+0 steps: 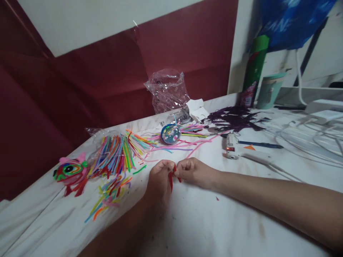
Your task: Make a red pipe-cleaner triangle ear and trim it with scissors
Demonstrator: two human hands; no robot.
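My left hand (160, 176) and my right hand (191, 169) meet above the middle of the white table. Both have their fingers pinched on a small red strip (171, 180), which looks like felt or cloth; its ends hang below the fingertips. Part of the strip is hidden by my fingers. Beyond my hands lies a round, shiny tin-like thing (170, 134) with a blue rim, among pink pipe cleaners (177, 145). To the left stands a colourful animal figure (71, 171) with big black eyes and red legs.
Bundled pipe cleaners (115, 153) and cut pieces (112, 194) lie at left. A glue gun (232, 148) with a lit orange light rests at right beside a blue pen (262, 145). Farther back are dark purple strands (233, 117), a clear plastic bag (168, 91), a green cup (270, 91) and white cables (318, 139).
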